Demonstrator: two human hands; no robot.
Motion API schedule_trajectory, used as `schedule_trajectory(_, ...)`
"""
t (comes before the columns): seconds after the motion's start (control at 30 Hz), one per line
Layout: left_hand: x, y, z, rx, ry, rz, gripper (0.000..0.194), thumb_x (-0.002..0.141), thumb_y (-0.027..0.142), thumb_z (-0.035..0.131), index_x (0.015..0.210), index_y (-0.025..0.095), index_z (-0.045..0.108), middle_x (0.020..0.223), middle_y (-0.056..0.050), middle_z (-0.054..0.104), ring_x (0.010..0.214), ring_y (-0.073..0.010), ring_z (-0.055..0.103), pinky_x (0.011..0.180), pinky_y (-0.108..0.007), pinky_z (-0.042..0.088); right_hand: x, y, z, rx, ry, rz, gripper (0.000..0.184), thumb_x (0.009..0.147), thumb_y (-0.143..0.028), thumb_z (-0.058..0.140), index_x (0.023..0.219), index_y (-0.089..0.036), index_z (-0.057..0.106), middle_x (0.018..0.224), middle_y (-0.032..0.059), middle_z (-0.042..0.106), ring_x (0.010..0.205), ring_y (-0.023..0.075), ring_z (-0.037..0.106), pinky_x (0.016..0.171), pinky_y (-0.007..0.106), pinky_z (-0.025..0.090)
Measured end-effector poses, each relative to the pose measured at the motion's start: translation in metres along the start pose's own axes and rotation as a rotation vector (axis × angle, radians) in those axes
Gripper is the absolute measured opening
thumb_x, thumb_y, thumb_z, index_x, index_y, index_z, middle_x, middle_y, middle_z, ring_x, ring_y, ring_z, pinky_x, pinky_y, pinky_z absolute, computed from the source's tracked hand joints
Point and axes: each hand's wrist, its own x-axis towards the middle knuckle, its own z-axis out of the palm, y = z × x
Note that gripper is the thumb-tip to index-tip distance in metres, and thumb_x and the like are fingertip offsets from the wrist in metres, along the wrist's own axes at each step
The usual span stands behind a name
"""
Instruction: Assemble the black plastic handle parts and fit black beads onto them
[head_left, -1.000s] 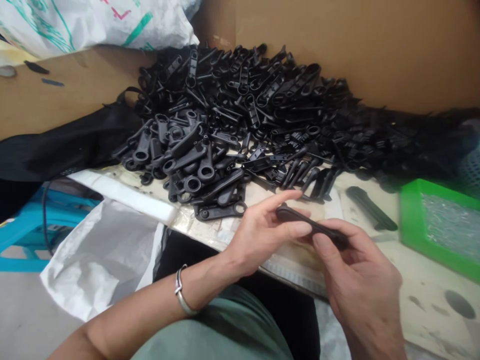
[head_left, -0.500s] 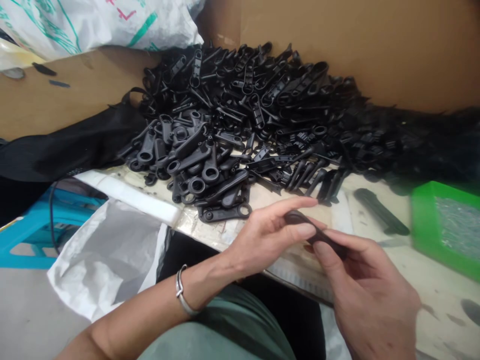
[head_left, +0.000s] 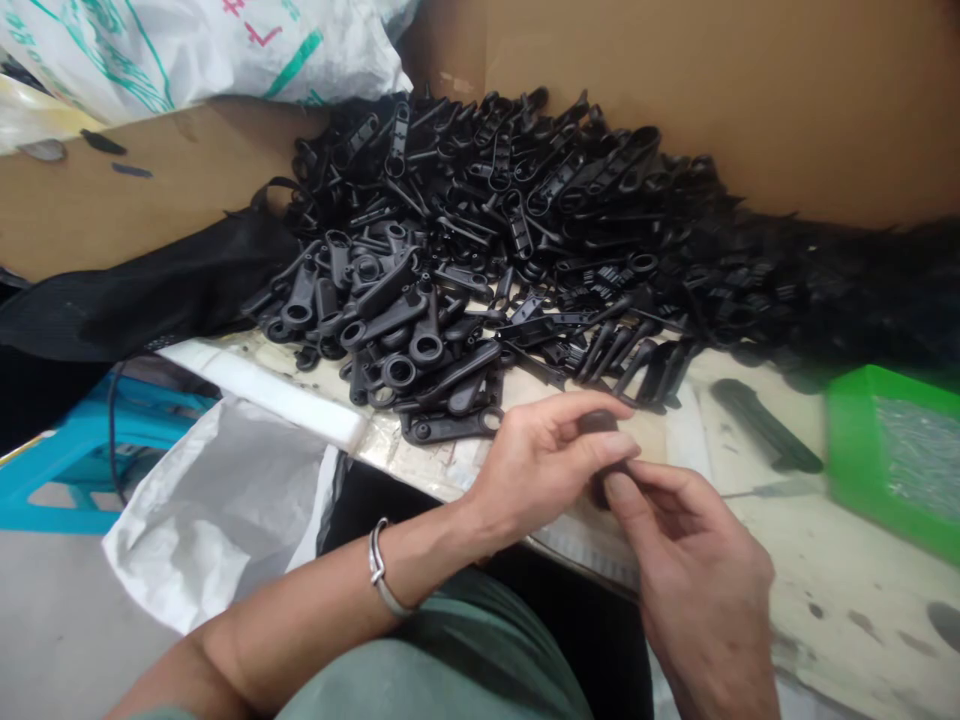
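- Together, a person's bare left hand [head_left: 536, 465] and right hand [head_left: 697, 570] grip a small, dark, elongated part, apparently plastic [head_left: 598, 424], above the front edge of a stained, cream-coloured worktable [head_left: 832, 570].
- A slip looks possible: fingertips alone appear to bear the part, and uneven pressure from the thumbs could twist it loose, toward the table edge or lap.
- The left hand reaches in with its index finger stretched out and its thumb pressed on the part, nearly closed; a silver metal bracelet [head_left: 377, 565] circles the wrist.
- The right hand curls from the other side, thumb and index finger pinched at the part's near end; its remaining fingertips are hidden.
- Just beyond the left hand, a heap of black, ring-ended plastic pieces [head_left: 427, 345] spreads across the table; a brush of the knuckles could dislodge the nearest.
- Farther right lie a single long black piece [head_left: 761, 425] and a bright green rectangular tray [head_left: 847, 425] of clear small items.
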Motion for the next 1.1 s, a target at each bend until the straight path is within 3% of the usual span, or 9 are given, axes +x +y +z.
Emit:
schedule_trajectory(0.1, -0.002, -0.003, 0.003, -0.097, -0.076, -0.027, 0.076, 0.076, 0.030, 0.086, 0.143, 0.022, 0.051, 0.097, -0.004, 0.074, 0.088, -0.0172, 0.069, 0.080, -0.029, 0.054, 0.003, -0.002, 0.001, 0.212, 0.068, 0.081, 0.031, 0.069, -0.042, 0.090, 0.087, -0.022, 0.075, 0.081, 0.0024, 0.076, 0.076, 0.0185, 0.073, 0.073, 0.028, 0.061)
schedule_trajectory(0.17, -0.005, -0.005, 0.006, -0.165, -0.102, -0.079, 0.086, 0.074, 0.033, 0.088, 0.147, 0.022, 0.044, 0.107, -0.007, 0.073, 0.098, -0.0194, 0.069, 0.088, -0.032, 0.053, 0.003, -0.004, 0.004, 0.285, 0.110, 0.111, 0.033, 0.066, -0.041, 0.091, 0.085, -0.021, 0.074, 0.077, 0.0022, 0.075, 0.073, 0.0185, 0.072, 0.069, 0.028, 0.060)
schedule_trajectory(0.33, -0.008, -0.007, 0.006, 0.029, -0.131, -0.066, 0.030, 0.085, 0.038, 0.074, 0.100, 0.012, 0.070, 0.094, -0.007, 0.071, 0.089, -0.0183, 0.066, 0.081, -0.030, 0.051, 0.003, -0.010, 0.000, 0.088, -0.019, 0.042, 0.032, 0.077, -0.049, 0.082, 0.091, -0.021, 0.076, 0.083, 0.0049, 0.077, 0.073, 0.0199, 0.072, 0.070, 0.031, 0.062)
schedule_trajectory(0.43, -0.007, -0.002, 0.000, 0.240, -0.112, 0.003, 0.026, 0.092, 0.036, 0.063, 0.103, 0.013, 0.071, 0.097, -0.006, 0.072, 0.092, -0.0194, 0.066, 0.084, -0.031, 0.051, 0.009, -0.014, -0.016, -0.157, -0.150, -0.017, 0.036, 0.078, -0.055, 0.078, 0.091, -0.022, 0.079, 0.089, 0.0062, 0.079, 0.081, 0.0248, 0.074, 0.074, 0.034, 0.064)
schedule_trajectory(0.53, -0.009, 0.004, -0.005, 0.501, -0.129, 0.085, 0.023, 0.098, 0.034, 0.054, 0.100, 0.016, 0.068, 0.095, -0.004, 0.071, 0.090, -0.0188, 0.065, 0.083, -0.031, 0.050, 0.017, -0.015, -0.031, -0.271, -0.065, -0.104, 0.035, 0.077, -0.056, 0.079, 0.092, -0.025, 0.081, 0.097, 0.0045, 0.080, 0.090, 0.0258, 0.075, 0.083, 0.036, 0.063)
schedule_trajectory(0.6, -0.011, 0.007, -0.006, 0.623, -0.214, 0.120, 0.019, 0.099, 0.029, 0.050, 0.097, 0.017, 0.065, 0.088, -0.003, 0.069, 0.081, -0.0167, 0.064, 0.076, -0.029, 0.049, 0.022, -0.014, -0.034, -0.158, -0.034, -0.145, 0.036, 0.081, -0.051, 0.078, 0.111, -0.031, 0.078, 0.112, 0.0023, 0.078, 0.103, 0.0243, 0.074, 0.092, 0.037, 0.061)
schedule_trajectory(0.7, -0.013, 0.010, -0.005, 0.690, -0.340, 0.125, 0.018, 0.099, 0.026, 0.049, 0.105, 0.016, 0.062, 0.091, -0.004, 0.068, 0.077, -0.0165, 0.064, 0.069, -0.028, 0.049, 0.030, -0.013, -0.027, 0.110, -0.242, -0.119, 0.043, 0.087, -0.043, 0.076, 0.129, -0.037, 0.068, 0.126, 0.0012, 0.074, 0.114, 0.0216, 0.070, 0.096, 0.035, 0.059)
schedule_trajectory(0.87, -0.013, 0.008, -0.007, 0.602, -0.323, 0.163, 0.032, 0.094, 0.025, 0.064, 0.124, 0.016, 0.062, 0.119, -0.009, 0.071, 0.108, -0.0220, 0.068, 0.093, -0.032, 0.052, 0.035, -0.012, -0.014, 0.311, -0.264, -0.012, 0.014, 0.088, -0.038, 0.076, 0.099, -0.029, 0.077, 0.115, 0.0032, 0.077, 0.097, 0.0200, 0.075, 0.083, 0.031, 0.063)
schedule_trajectory(1.1, -0.015, 0.003, -0.009, 0.532, -0.236, 0.170, 0.033, 0.093, 0.013, 0.059, 0.123, 0.016, 0.071, 0.121, -0.006, 0.076, 0.114, -0.0224, 0.071, 0.101, -0.033, 0.054, 0.028, -0.012, -0.009, 0.386, -0.209, 0.039, 0.020, 0.083, -0.039, 0.080, 0.098, -0.028, 0.071, 0.096, 0.0044, 0.081, 0.093, 0.0251, 0.078, 0.087, 0.041, 0.064)
